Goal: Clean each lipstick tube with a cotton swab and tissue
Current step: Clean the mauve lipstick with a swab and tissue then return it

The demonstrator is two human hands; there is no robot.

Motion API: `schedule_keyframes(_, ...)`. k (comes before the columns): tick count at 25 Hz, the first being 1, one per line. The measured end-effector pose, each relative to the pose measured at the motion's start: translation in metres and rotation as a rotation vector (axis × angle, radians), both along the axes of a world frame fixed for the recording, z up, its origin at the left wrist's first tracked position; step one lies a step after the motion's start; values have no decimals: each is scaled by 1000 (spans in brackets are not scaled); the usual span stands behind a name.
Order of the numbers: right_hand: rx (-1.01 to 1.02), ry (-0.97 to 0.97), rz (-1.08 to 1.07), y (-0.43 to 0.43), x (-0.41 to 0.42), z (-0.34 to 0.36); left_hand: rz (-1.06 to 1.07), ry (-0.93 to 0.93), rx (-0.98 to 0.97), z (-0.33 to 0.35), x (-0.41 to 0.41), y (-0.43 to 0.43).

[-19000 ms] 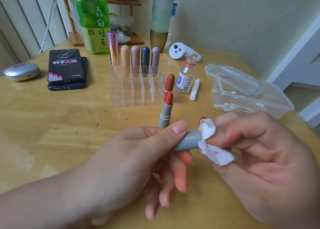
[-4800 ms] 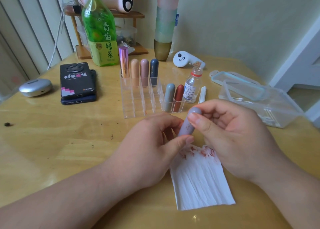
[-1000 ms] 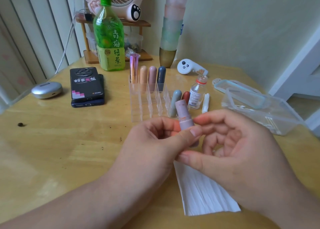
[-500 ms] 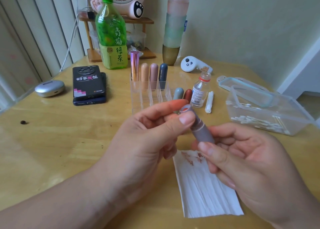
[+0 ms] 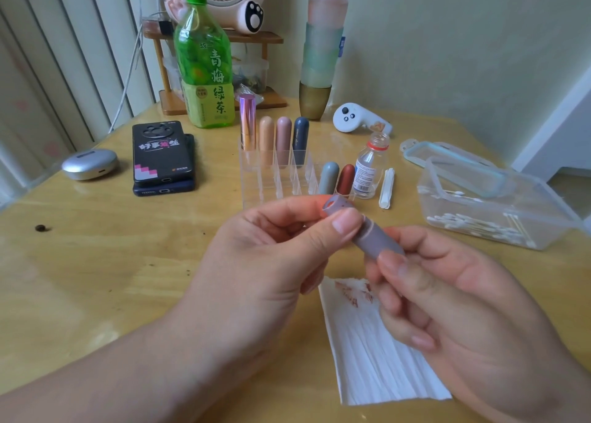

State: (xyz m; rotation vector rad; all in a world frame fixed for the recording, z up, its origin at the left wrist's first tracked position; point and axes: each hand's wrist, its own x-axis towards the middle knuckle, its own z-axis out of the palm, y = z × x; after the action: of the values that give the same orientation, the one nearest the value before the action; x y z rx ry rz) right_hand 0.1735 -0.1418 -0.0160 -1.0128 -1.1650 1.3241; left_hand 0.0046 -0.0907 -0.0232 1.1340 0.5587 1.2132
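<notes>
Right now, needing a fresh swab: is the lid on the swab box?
No, the lid lies off the swab box, at its far edge, leaving it open.

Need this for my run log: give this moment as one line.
left hand: pinches upper end of lipstick tube | right hand: holds lower end | tissue: flat on table, red-stained

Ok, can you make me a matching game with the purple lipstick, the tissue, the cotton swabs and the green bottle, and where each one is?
1 purple lipstick
2 tissue
3 cotton swabs
4 green bottle

A in the clear box
B standing at the back of the table
C held between the left hand and right hand
D lying flat, red smears on it

Pairs: 1-C, 2-D, 3-A, 4-B
</notes>
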Motion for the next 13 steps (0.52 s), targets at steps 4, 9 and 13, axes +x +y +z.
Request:
schedule_keyframes(4, -36, 40, 8, -1, -7, -3, 12, 12, 29, 2, -1, -1)
schedule_keyframes(9, -149, 178, 40, -1, -10, -6, 0, 52, 26, -1, -2, -1)
schedule_keyframes(13, -95, 97, 48, -2, -10, -6, 2, 33, 2, -4, 0, -1)
